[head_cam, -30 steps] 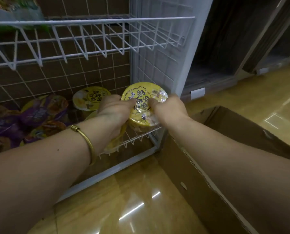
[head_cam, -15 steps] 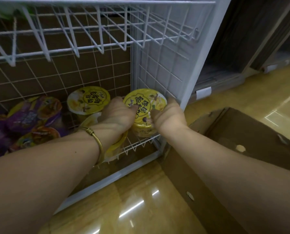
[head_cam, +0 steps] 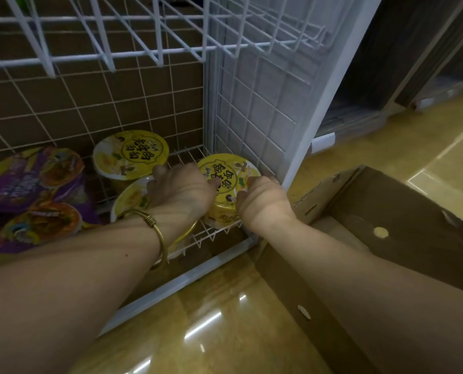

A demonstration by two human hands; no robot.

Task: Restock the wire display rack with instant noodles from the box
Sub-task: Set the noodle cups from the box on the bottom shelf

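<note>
Sitting between left hand (head_cam: 182, 193) and right hand (head_cam: 262, 201) — noodle bowl (head_cam: 225, 184).

I had a yellow-lidded noodle bowl (head_cam: 226, 182) upright in the right front corner of the white wire rack (head_cam: 241, 114), on its bottom shelf. Two matching bowls (head_cam: 131, 153) sat just left; the brown cardboard box (head_cam: 403, 238) stood open beside the rack.

**Materials we see**

We see a rack (head_cam: 155, 54) of white-coated wire, bowls (head_cam: 229, 182) in glossy film, shiny purple packs (head_cam: 33, 184), a matt brown cardboard box (head_cam: 413, 238), a polished, reflective floor (head_cam: 225, 319), and a brassy metal bangle (head_cam: 157, 233).
</note>
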